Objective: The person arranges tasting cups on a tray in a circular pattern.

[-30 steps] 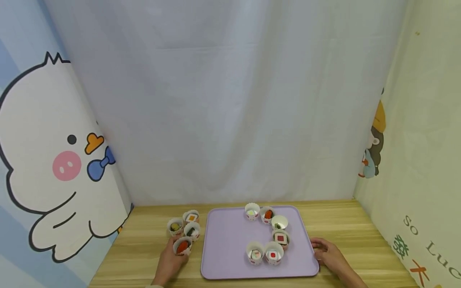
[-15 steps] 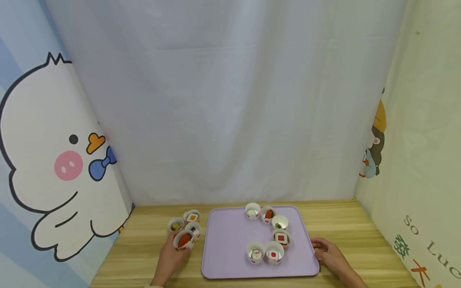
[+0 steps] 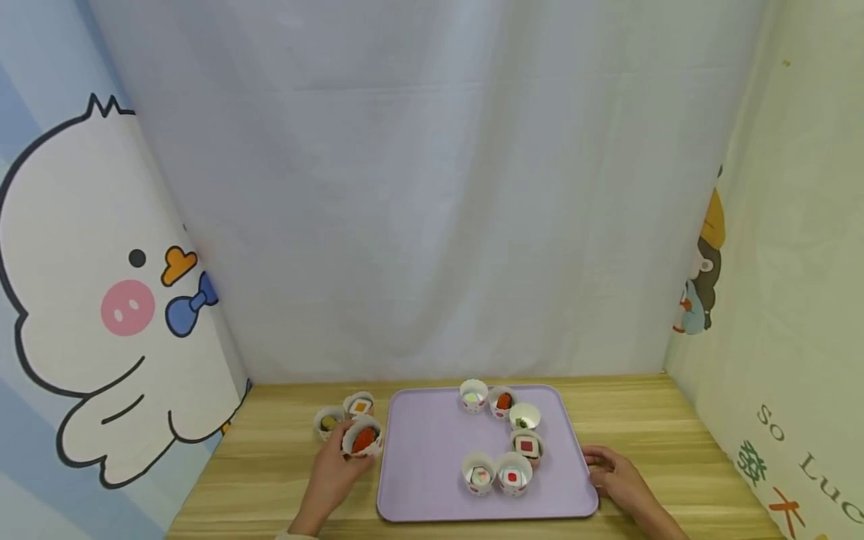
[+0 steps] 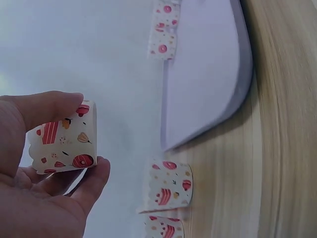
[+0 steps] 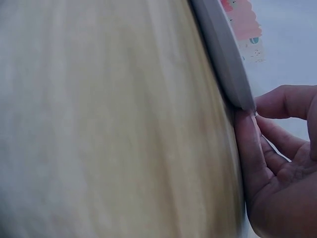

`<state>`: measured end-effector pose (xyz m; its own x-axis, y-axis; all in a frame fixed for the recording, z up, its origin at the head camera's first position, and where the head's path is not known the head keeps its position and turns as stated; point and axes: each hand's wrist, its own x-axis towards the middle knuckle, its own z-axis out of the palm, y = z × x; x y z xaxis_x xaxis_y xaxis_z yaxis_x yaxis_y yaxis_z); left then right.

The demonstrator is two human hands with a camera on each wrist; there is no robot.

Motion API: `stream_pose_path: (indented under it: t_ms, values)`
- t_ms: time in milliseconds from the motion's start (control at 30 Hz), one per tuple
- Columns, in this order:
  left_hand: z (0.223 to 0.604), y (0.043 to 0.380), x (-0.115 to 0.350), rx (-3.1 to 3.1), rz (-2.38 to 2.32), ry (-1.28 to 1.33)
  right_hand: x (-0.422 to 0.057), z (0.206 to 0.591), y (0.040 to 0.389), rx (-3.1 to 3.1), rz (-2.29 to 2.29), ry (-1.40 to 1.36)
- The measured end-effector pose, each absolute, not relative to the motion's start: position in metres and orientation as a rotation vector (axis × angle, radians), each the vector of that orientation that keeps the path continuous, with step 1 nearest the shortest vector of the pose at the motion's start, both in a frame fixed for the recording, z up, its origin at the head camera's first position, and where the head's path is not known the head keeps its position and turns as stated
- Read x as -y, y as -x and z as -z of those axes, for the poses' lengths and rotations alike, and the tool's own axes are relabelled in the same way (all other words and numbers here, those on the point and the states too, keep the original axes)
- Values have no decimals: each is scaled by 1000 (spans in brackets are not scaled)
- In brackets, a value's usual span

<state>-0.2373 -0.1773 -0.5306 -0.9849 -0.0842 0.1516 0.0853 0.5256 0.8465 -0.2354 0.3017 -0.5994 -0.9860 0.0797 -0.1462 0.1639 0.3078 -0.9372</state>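
My left hand holds up a paper cup printed with red cakes and donuts, thumb on one side and fingers on the other. A piece of orange-red toy-like sushi lies inside it. In the head view this cup overlaps the place of another cup, which is hidden. Just behind are a cup with a yellow-green piece and one with an orange-and-white piece. At the right edge of the lilac tray, my right hand pinches the rim between thumb and fingers.
Several more cups stand on the tray's right half in a curve, among them a cup with a red-square piece and a cup with a red-dotted white piece. The wooden table meets a pale curtain at the back.
My left hand has lifted the cup with the orange-red piece and carried it right and slightly back, toward the tray's left edge. The right hand and tray have stayed put.
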Motion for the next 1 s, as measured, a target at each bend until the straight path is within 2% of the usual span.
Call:
stream_pose_path:
  t_ms: [533,1000]
  values:
    - [517,229,144,2541,1614,208,-300,596,233,-2520,1739,-260]
    - [505,223,95,2521,1577,439,-301,596,234,-2501,1726,-284]
